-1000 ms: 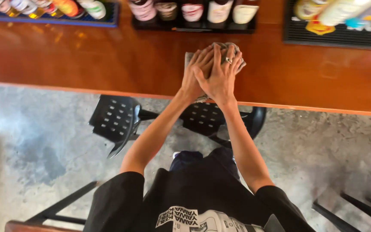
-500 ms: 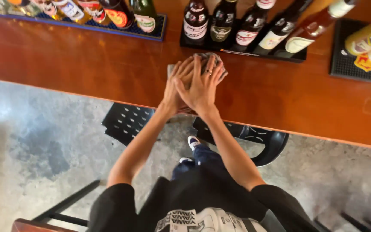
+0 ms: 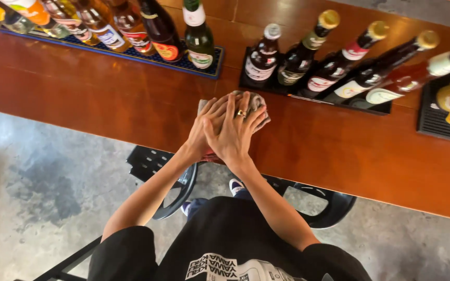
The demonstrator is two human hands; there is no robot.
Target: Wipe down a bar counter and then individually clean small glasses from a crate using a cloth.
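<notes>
Both my hands lie flat, one over the other, on a crumpled grey cloth (image 3: 257, 102) on the red-brown wooden counter (image 3: 105, 104). My right hand (image 3: 236, 131), with a ring on one finger, is on top with its fingers spread toward the bottles. My left hand (image 3: 204, 130) is partly under it and presses the cloth's left side. The cloth sits just in front of a black mat (image 3: 376, 108), and most of it is hidden by my hands.
Several dark bottles (image 3: 308, 54) lean on the black mat behind the cloth. More bottles (image 3: 157, 28) stand on a blue mat (image 3: 131, 56) at the back left. Black chairs (image 3: 154, 164) stand under the counter's near edge on a grey concrete floor (image 3: 37, 198).
My view has tipped up and moved closer, so the bottle rows show more fully. Both hands have stayed stacked on the cloth, which has slid a little left along the counter.
</notes>
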